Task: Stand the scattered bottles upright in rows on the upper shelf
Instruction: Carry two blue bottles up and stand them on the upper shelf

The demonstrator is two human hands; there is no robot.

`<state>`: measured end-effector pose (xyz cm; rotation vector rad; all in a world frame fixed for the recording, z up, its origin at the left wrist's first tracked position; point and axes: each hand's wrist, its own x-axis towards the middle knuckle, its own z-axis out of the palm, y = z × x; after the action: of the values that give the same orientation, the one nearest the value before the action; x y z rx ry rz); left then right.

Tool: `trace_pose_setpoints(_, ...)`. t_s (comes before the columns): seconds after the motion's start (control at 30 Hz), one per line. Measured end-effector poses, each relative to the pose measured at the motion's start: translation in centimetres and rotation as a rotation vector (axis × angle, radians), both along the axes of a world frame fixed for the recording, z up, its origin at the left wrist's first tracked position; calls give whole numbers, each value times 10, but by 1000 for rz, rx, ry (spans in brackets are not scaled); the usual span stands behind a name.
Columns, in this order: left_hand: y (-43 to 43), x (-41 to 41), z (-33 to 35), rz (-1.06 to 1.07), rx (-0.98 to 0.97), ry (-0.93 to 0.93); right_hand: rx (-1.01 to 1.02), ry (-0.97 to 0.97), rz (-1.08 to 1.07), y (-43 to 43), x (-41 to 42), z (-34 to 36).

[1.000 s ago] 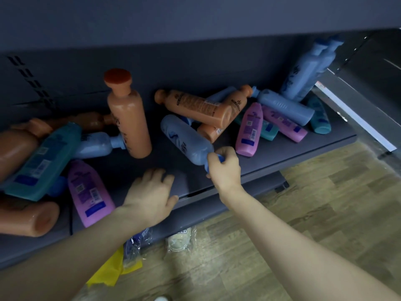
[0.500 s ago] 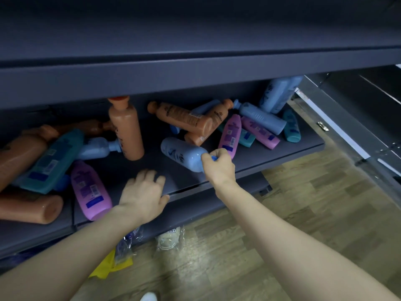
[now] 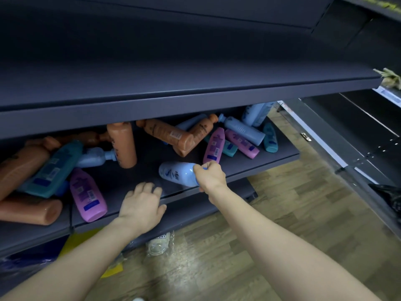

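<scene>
The right hand (image 3: 209,175) pinches the cap end of the pale blue bottle (image 3: 176,175), which lies on its side on the lower shelf (image 3: 141,170). It is smooth, rigid plastic, probably light, though its fill does not show; the body offers a surer hold. The left hand (image 3: 142,205) rests spread and relaxed just beside that bottle. A pink bottle (image 3: 213,146) lies just behind it, and the upper shelf (image 3: 195,83) overhangs it.

Down on the wood floor (image 3: 282,224), a clear packet (image 3: 159,244) lies flat with something white inside, its lettering cut off. Just left of the packet, a yellow sheet (image 3: 76,242) shows. Further left, something blue and crinkly (image 3: 26,261) sits in shadow. Far right of the packet, a black bag (image 3: 388,196) sits at the frame edge. Above the packet and to the right runs a grey metal rail (image 3: 329,144), and higher still there are green sprigs (image 3: 388,77).
</scene>
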<state>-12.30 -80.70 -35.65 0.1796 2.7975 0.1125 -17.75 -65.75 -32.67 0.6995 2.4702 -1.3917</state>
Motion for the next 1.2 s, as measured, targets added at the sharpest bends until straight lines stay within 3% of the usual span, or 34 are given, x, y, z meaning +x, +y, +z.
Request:
trace_pose_setpoints(0.83, -13, 5, 23, 24, -32, 1, 201, -29, 323, -11, 10, 56)
trace_pose_setpoints(1.07, -12, 12, 40, 68, 95, -40, 328, 108, 340, -22, 18, 101)
trace_pose_setpoints(1.2, -5, 16, 49, 140, 263, -56, 365, 171, 371, -25, 25, 126)
